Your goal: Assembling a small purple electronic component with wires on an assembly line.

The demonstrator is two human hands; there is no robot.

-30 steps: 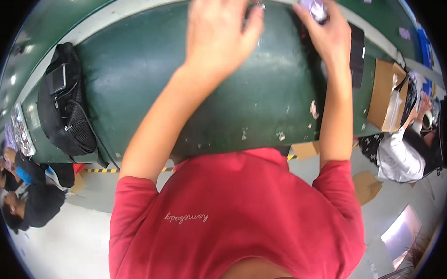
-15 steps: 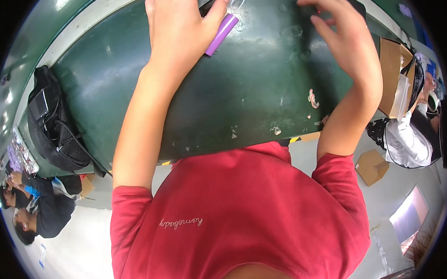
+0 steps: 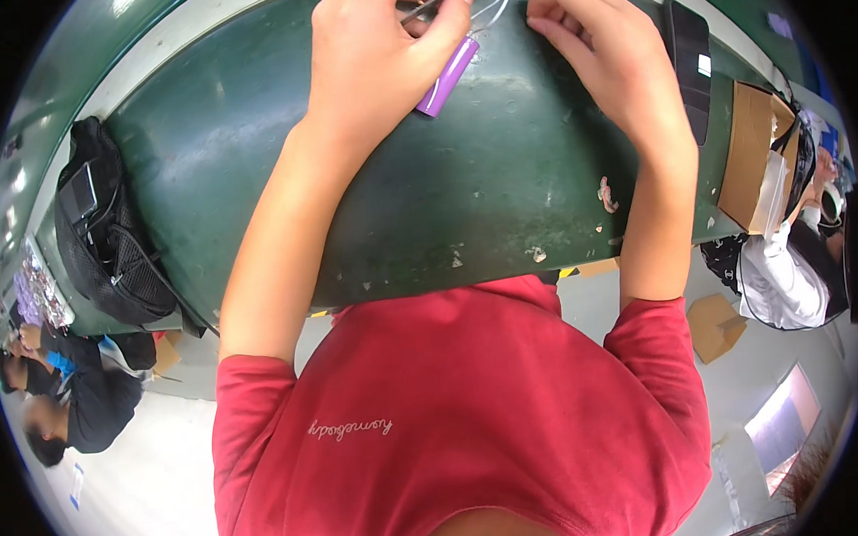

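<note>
Seeing loads of bare green tabletop (image 3: 474, 191) past its near edge (image 3: 585, 263), then a purple cylinder (image 3: 449, 75) by the left hand (image 3: 375, 67), which pinches a slim dark thing (image 3: 425, 5); right hand (image 3: 620, 58) is curled, can't tell on what.

Green table (image 3: 502, 190), grey floor (image 3: 791, 350)

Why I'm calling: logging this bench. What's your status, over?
Left hand gripping slim dark object. Right hand curled, contents unclear. Purple cylinder near left hand. Flat black device off to right, seemingly not blocking.
</note>
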